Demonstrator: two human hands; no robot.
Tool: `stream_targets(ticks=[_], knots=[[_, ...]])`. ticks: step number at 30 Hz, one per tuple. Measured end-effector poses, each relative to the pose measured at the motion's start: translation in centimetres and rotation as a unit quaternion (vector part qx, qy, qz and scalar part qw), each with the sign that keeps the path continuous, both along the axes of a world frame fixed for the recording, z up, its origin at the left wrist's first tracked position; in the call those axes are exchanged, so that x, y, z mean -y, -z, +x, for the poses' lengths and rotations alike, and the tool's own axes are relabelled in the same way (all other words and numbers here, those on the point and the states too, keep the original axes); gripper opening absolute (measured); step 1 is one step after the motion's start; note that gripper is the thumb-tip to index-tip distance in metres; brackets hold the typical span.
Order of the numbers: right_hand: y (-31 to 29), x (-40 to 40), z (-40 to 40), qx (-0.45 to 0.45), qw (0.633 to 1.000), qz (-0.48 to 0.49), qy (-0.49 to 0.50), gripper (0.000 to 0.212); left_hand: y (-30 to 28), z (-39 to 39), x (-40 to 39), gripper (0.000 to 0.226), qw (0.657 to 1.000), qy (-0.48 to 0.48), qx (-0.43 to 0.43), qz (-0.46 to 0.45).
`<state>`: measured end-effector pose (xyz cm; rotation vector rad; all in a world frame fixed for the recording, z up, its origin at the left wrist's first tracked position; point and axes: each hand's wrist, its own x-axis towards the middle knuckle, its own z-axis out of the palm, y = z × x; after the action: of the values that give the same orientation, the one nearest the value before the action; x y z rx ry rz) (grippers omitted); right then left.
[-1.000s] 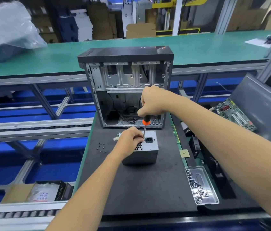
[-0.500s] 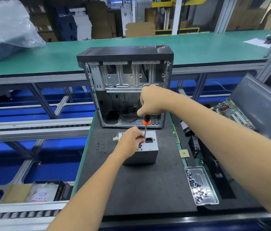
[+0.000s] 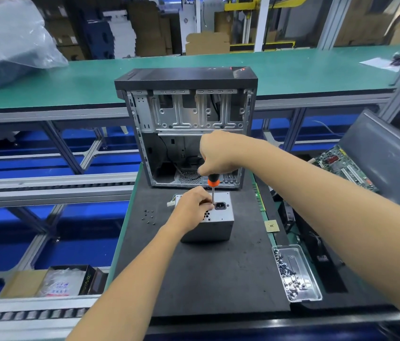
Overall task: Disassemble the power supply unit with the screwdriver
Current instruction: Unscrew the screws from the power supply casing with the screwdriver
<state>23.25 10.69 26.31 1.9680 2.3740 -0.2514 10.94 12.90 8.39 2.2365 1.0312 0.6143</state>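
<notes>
Power supply unit (image 3: 215, 223), a grey metal box, standing on the dark mat (image 3: 194, 274) of the counter, just in front of the open computer case (image 3: 189, 124). Its upper face carries a black power socket (image 3: 220, 206) and a patch of round vent holes.

Left hand (image 3: 191, 207): the forearm reaches up from the lower left, and the hand rests on top of the box, palm down. Its fingers (image 3: 206, 205) are curled and pinched together at the foot of the screwdriver's shaft, just left of the socket; whether they grip the shaft or only touch it cannot be told.

Right hand (image 3: 218, 153): the forearm crosses in from the right edge, raised above the box with the wrist bent downward. The fingers are clenched in a fist around the handle of the screwdriver (image 3: 213, 187), whose orange-and-black lower end shows below the fist. The tool stands nearly upright, its thin metal shaft pointing down to the top face of the box beside the socket.

Surroundings: a scatter of small dark screws (image 3: 148, 217) lies on the mat left of the box. A clear plastic tray (image 3: 302, 276) holding more screws sits at the mat's right edge, near the viewer. A small square chip (image 3: 271, 226) lies to the right of the box, and a green circuit board (image 3: 344, 167) leans further right.
</notes>
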Motion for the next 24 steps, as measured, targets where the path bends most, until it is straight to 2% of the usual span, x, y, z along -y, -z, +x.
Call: stream_targets(ticks=[3, 13, 17, 21, 24], knots=[[-0.3, -0.4, -0.5, 0.002, 0.999, -0.038, 0.018, 0.049, 0.3, -0.1, 0.0, 0.007, 1.0, -0.002, 0.013, -0.007], [-1.8, -0.8, -1.0, 0.058, 0.989, -0.12, -0.065, 0.016, 0.5, 0.0, -0.2, 0.006, 1.0, -0.007, 0.022, 0.001], [-1.5, -0.5, -2.0, 0.093, 0.986, -0.102, -0.094, 0.008, 0.8, 0.0, -0.2, 0.011, 0.999, -0.013, 0.036, 0.002], [-1.9, -0.3, -2.2, 0.042, 0.996, -0.08, -0.015, 0.039, 0.7, 0.1, -0.1, 0.018, 0.999, -0.02, 0.034, 0.003], [-1.7, -0.3, -2.6, 0.084, 0.996, -0.027, 0.018, 0.029, 0.8, 0.1, -0.1, 0.011, 0.999, -0.023, 0.026, 0.006]])
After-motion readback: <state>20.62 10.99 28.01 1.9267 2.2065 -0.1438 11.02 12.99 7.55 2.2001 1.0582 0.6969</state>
